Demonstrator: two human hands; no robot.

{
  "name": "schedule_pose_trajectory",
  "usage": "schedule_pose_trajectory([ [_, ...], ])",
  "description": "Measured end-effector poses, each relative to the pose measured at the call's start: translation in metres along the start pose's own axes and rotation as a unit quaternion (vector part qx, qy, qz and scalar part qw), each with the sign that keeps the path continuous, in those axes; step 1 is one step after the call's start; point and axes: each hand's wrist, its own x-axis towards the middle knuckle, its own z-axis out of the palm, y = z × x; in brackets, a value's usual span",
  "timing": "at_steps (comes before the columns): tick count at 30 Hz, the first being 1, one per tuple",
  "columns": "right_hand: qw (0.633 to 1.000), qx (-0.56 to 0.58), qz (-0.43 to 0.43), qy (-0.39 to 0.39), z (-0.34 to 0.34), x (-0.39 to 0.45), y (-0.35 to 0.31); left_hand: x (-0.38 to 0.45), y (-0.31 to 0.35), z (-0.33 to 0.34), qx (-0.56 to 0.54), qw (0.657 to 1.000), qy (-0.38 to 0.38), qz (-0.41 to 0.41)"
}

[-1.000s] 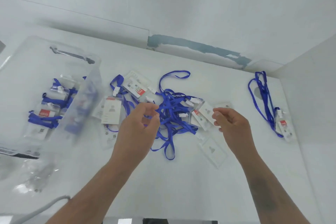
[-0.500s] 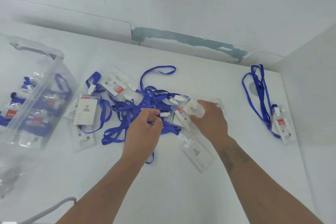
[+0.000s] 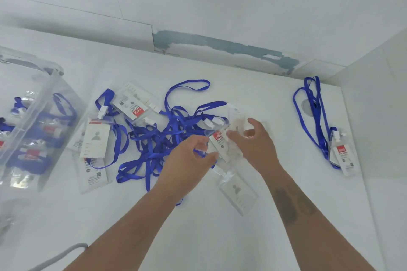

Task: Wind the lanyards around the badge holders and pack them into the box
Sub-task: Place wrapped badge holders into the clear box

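Observation:
A tangle of blue lanyards [image 3: 158, 143] lies mid-table with several clear badge holders clipped to them. One badge holder with a red label [image 3: 218, 144] sits between my hands. My left hand [image 3: 187, 163] pinches its near left edge between thumb and fingers. From the right, my right hand [image 3: 257, 145] grips the same holder, thumb on its face and fingers curled over the far side. Other holders lie at the left [image 3: 95, 138], behind [image 3: 132, 106] and just in front [image 3: 239, 191]. The clear plastic box [image 3: 44, 103] stands at the far left with several wound holders inside.
A separate blue lanyard [image 3: 308, 112] with its own badge holder [image 3: 342, 156] lies at the right, close to the side wall. A grey cable [image 3: 61, 255] curls at the near left edge. Crumpled clear plastic [image 3: 5, 222] lies in front of the box.
My right hand has come in from the right and taken hold of the red-labelled holder. My left hand has shifted right off the lanyards to the holder's edge.

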Motion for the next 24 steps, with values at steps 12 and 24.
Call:
schedule_pose_trajectory([
  [12,0.969,0.24,0.008,-0.053,-0.024,-0.066,-0.017,-0.022,0.041,-0.027,-0.064,0.989,0.054,0.12],
  [24,0.937,0.312,-0.11,-0.115,-0.011,-0.09,-0.048,-0.004,0.068,-0.076,-0.481,0.875,-0.064,-0.009],
])
